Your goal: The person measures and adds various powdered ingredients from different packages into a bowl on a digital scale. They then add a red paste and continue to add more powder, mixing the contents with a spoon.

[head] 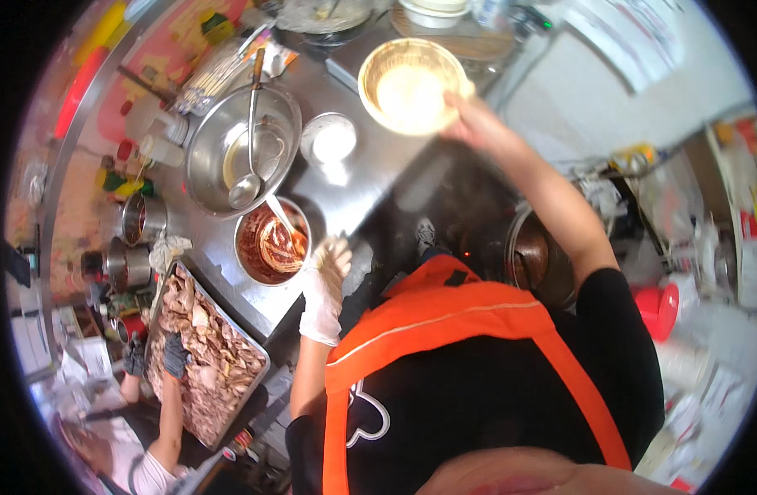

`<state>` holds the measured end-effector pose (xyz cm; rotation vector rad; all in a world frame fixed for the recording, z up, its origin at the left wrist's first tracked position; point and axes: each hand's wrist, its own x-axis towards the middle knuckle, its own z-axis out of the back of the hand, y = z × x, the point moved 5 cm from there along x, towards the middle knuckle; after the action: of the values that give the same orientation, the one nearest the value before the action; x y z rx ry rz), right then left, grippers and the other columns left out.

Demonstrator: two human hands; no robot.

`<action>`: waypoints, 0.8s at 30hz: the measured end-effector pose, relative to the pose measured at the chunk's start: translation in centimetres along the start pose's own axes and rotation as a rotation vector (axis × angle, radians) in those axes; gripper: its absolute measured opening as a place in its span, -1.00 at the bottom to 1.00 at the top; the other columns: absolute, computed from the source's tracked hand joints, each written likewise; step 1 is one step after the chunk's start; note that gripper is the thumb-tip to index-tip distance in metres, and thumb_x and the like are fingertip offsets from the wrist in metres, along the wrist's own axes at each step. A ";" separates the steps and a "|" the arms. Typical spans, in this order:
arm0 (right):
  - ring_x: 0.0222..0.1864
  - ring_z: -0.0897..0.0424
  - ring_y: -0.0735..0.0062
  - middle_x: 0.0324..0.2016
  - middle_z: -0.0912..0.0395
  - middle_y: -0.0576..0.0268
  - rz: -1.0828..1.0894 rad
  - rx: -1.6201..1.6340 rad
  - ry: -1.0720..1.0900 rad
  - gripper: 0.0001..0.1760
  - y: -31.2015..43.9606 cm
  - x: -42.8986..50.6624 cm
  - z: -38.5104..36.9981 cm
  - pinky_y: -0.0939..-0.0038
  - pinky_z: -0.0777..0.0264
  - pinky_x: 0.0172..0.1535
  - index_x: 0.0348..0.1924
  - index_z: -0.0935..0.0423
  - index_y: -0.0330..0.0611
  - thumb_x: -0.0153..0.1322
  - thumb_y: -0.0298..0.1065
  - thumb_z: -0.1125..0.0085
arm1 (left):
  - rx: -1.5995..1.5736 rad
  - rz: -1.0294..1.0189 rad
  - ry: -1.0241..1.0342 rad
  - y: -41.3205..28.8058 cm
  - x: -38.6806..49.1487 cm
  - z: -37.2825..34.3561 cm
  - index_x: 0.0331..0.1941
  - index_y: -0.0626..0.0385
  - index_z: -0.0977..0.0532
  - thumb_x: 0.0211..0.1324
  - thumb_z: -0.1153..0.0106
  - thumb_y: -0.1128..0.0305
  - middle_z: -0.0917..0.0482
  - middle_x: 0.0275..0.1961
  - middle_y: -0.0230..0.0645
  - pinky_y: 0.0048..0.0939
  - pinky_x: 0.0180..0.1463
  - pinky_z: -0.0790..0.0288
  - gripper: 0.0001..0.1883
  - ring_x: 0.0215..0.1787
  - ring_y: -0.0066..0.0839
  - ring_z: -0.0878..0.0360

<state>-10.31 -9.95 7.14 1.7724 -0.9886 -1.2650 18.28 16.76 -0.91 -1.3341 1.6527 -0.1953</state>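
Note:
My left hand (326, 272), in a pale glove, is at the right rim of a steel pot (274, 276) of thick dark-red sauce; whether it grips the rim cannot be told. A pale-handled utensil (281, 213) leans in this pot. My bare right hand (468, 120) holds a cream-yellow round bowl (369, 74) by its right rim, above the steel counter; glare washes out its inside. Left of it stands a small round metal container (329, 139), also in glare. A large steel bowl (196, 161) with a long-handled ladle (245, 190) in it stands farther left.
At lower left a co-worker's dark-gloved hands (177, 356) are at a metal tray (261, 365) heaped with sliced meat. Squeeze bottles (162, 150) and steel pots (126, 266) line the counter's left. A large pot (542, 260) with brown contents stands beside my right arm.

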 end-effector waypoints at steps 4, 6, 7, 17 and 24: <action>-0.05 -0.57 0.00 0.02 -0.47 -0.07 0.023 0.209 -0.065 -0.52 0.8 14.8 -2.2 0.04 -0.60 -0.14 0.20 -0.22 -0.31 0.47 -0.32 -0.03 | -0.252 -0.026 -0.153 0.8 0.7 -2.8 0.05 0.17 -0.38 0.34 0.17 0.16 -0.48 0.12 -0.13 -0.37 0.00 -0.39 -0.63 -0.07 -0.38 -0.50; -0.05 -0.57 -0.03 0.01 -0.47 -0.08 -0.039 0.126 -0.113 -0.53 0.9 19.5 -1.9 0.01 -0.59 -0.14 0.20 -0.23 -0.27 0.46 -0.33 -0.03 | -0.327 -0.045 -0.180 0.9 1.1 -5.0 0.10 0.22 -0.36 0.35 0.21 0.15 -0.46 0.15 -0.12 -0.32 0.10 -0.37 -0.57 -0.01 -0.33 -0.49; -0.05 -0.57 -0.05 0.01 -0.46 -0.09 -0.067 0.076 -0.134 -0.53 0.9 21.4 -1.6 -0.01 -0.59 -0.14 0.20 -0.24 -0.25 0.46 -0.33 -0.04 | -0.383 -0.025 -0.240 1.2 1.2 -5.8 0.13 0.23 -0.35 0.35 0.23 0.14 -0.46 0.15 -0.13 -0.31 0.14 -0.35 -0.55 0.02 -0.32 -0.48; -0.39 -0.55 0.03 -0.11 -0.49 -0.01 0.434 -1.225 -0.099 -0.79 -0.8 17.2 8.6 0.19 -0.49 -0.26 -0.16 -0.53 -0.16 0.42 -0.30 -0.01 | -0.245 0.026 -0.036 -3.4 10.0 -12.2 0.28 0.21 -0.23 0.32 0.11 0.17 -0.46 0.21 -0.16 -0.37 0.19 -0.38 -0.47 0.13 -0.34 -0.48; -0.05 -0.45 -0.11 0.02 -0.39 -0.13 0.887 -1.582 -0.188 -0.57 -2.2 15.1 8.3 0.09 -0.37 -0.09 0.09 -0.45 -0.07 0.34 -0.39 0.02 | -0.053 -0.024 0.009 -5.3 13.9 -16.8 0.25 0.20 -0.28 0.26 0.01 0.12 -0.43 0.20 -0.20 -0.33 0.13 -0.38 -0.44 0.12 -0.32 -0.45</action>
<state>-14.60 -23.49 -2.88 -0.0356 -0.4056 -1.0105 10.22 -3.72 3.31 -1.3951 1.6605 -0.1727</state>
